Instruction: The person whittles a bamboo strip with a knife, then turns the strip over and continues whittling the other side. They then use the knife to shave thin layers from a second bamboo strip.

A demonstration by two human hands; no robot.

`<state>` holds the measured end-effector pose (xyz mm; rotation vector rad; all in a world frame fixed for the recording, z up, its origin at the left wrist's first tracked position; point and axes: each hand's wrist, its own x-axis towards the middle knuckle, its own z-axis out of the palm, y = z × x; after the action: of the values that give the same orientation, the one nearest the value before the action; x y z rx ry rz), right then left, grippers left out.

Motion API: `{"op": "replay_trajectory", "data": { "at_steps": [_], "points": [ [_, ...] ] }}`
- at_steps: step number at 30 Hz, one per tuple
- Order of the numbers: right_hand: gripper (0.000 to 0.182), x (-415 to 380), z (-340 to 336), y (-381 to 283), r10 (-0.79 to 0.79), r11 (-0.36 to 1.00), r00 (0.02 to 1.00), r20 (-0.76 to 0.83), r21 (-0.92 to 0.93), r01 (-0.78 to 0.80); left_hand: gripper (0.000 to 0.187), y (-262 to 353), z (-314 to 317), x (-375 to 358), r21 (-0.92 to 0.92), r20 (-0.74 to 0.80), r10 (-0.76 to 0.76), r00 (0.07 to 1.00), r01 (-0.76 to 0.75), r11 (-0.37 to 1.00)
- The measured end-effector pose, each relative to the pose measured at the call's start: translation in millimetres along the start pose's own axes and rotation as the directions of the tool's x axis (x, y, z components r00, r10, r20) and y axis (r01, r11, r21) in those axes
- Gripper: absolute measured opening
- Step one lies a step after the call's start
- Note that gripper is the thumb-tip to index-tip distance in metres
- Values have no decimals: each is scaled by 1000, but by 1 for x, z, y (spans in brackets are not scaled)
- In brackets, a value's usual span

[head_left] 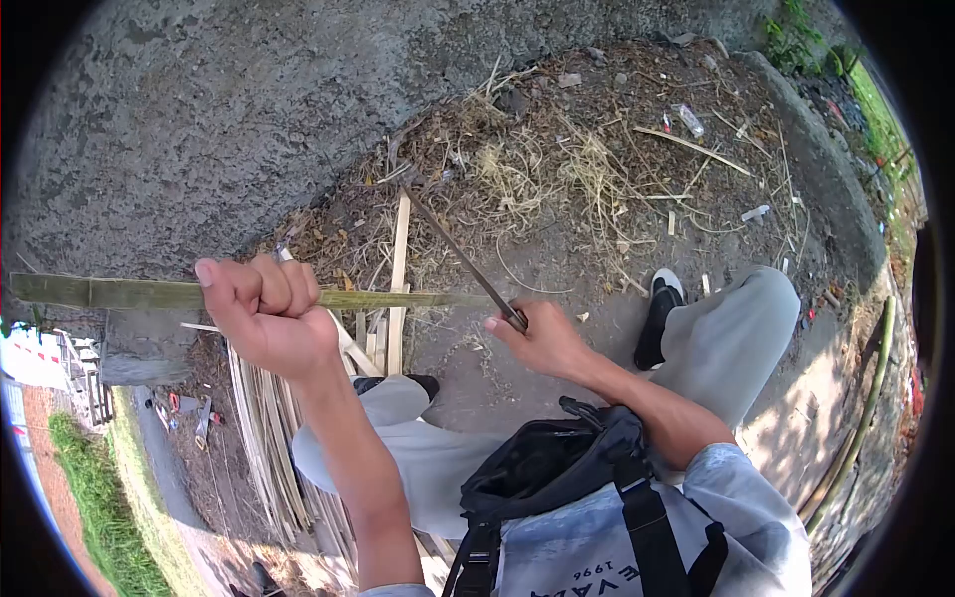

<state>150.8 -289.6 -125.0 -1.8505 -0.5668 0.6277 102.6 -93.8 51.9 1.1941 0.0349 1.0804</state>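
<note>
My left hand (274, 303) is closed round a long green bamboo strip (149, 294), which runs sideways from the far left towards my right hand. My right hand (542, 336) is closed on the handle of a long, dark-bladed knife (453, 244). The blade slants up and to the left from my fist, its tip near the top of a pale upright strip (400, 259). Near the knife's handle the bamboo strip's right end looks thin and blurred, so I cannot tell whether the two touch.
Many split strips (264, 438) lie beside my left leg. A grey concrete wall (249, 109) stands ahead. Shavings (517, 179), a plastic bottle (690, 121) and litter cover the ground. A black bag (537, 468) hangs at my waist; a long pole (870, 398) lies at the right.
</note>
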Motion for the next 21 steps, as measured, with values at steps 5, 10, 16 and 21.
{"op": "replay_trajectory", "data": {
  "at_steps": [5, 10, 16, 21],
  "points": [
    [46, 2, 8, -42, -162, 983, 983, 84, 97, 154, 50, -2, -3, -3, -127, 227, -20, 974, 50, 991],
    [53, 6, 45, 2, 41, 999, 998, 57, -2, -41, 51, -2, -13, 2, -209, 360, -4, 933, 86, 974],
    [59, 12, 32, -11, 68, 996, 988, 141, 42, -74, 52, -1, -16, 0, -163, 326, 41, 944, 14, 987],
    [63, 22, 66, 70, 296, 953, 947, 124, -97, -286, 53, 9, -40, 2, -131, 214, -2, 977, 30, 991]
  ]
}}
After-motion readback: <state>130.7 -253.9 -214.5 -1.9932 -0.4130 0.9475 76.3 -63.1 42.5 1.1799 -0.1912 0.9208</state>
